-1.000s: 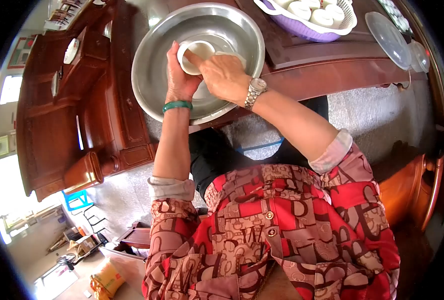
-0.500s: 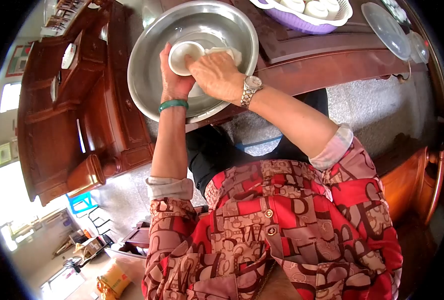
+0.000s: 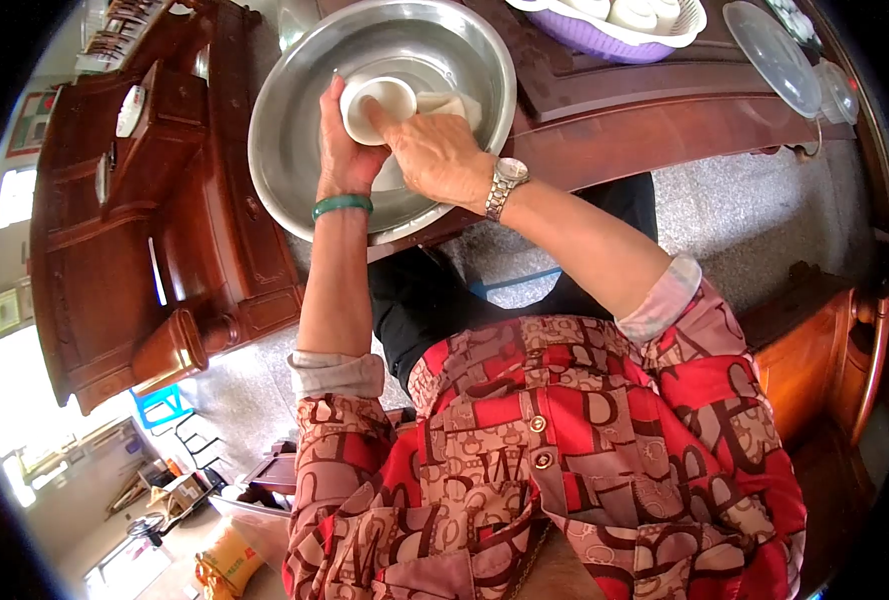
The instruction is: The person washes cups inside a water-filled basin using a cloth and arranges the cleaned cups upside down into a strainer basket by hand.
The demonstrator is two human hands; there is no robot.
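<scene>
My left hand (image 3: pixel 343 150) is closed around a small white cup (image 3: pixel 393 92), its mouth facing up toward me. The cup is held over a large steel basin (image 3: pixel 280 170). My right hand (image 3: pixel 443 155) reaches in from the right, with its thumb inside the cup and its other fingers curled at the cup's outer side. A pale cloth (image 3: pixel 457 104) sticks out beyond those fingers, and how they grip it is partly hidden. Some water shows in the bottom of the basin.
A white and purple basket (image 3: pixel 605 45) with several white cups (image 3: pixel 633 14) stands on the wooden table (image 3: pixel 625 130) at the upper right. Clear plastic lids (image 3: pixel 773 58) lie farther right. Wooden furniture (image 3: pixel 155 230) rises on the left.
Both hands and the cup have shifted slightly within the view. My right thumb has moved a little inside the cup, while both hands keep their hold.
</scene>
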